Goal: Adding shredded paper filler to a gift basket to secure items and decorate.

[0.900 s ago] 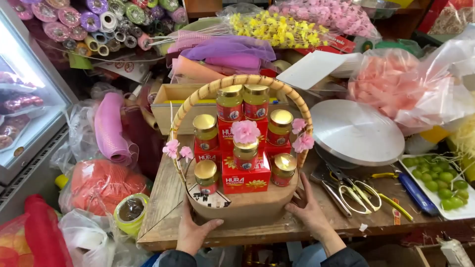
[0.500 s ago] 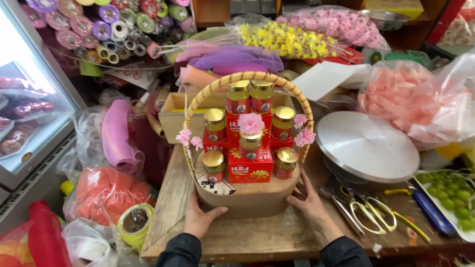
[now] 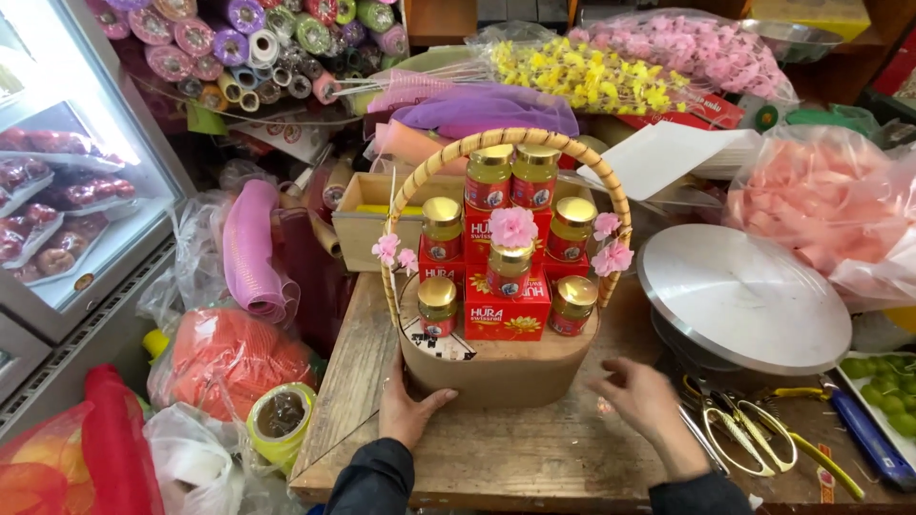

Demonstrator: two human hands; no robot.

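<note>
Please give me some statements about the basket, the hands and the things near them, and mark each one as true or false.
1. The left hand touches the basket. True.
2. The right hand holds the scissors. False: the scissors lie on the wooden table beside it.
3. The jars in the basket have gold lids. True.
4. The basket handle is bare. False: pink flowers are on it.
5. A round silver turntable stands to the right of the basket. True.

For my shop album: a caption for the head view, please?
Left hand touches a tan basket of gold-lidded jars and red boxes; right hand hovers beside it, near scissors.
</note>
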